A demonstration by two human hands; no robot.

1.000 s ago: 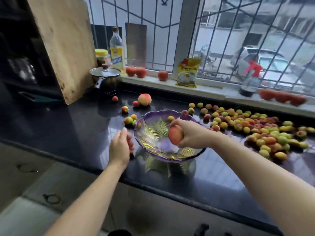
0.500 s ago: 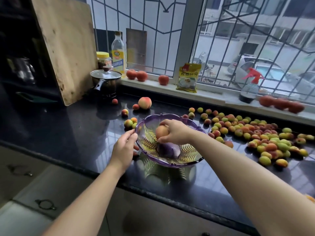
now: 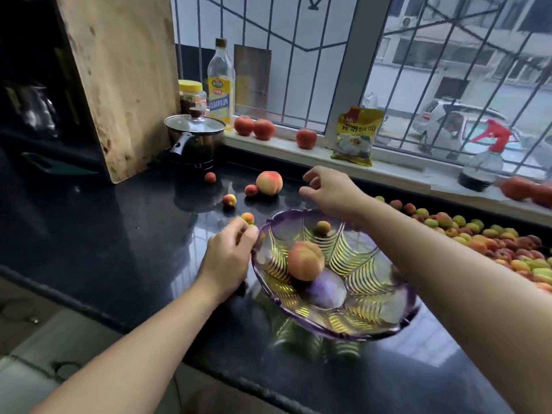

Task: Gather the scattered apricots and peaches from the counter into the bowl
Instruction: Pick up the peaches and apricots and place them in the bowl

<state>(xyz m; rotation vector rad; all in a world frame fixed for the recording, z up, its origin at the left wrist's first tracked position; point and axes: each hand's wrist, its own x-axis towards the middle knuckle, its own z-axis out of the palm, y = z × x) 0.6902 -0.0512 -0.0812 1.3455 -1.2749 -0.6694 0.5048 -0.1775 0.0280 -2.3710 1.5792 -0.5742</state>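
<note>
The left hand sits at the bowl's left rim, fingers curled near a small apricot; whether it grips anything cannot be told. One peach already lies in the bowl. The right hand, loosely spread and empty, hovers just right of the large peach on the bench, nearer it than the left. The bottle label is too blurred to read.

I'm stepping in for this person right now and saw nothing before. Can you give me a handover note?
Left hand grips the bowl's left rim.
Right hand is empty, fingers loosely curled, above the counter near the big peach.
Done: one peach and one small apricot lie in the bowl.
Left: the big peach, the small fruit around it, and the large apricot pile on the right.
</note>
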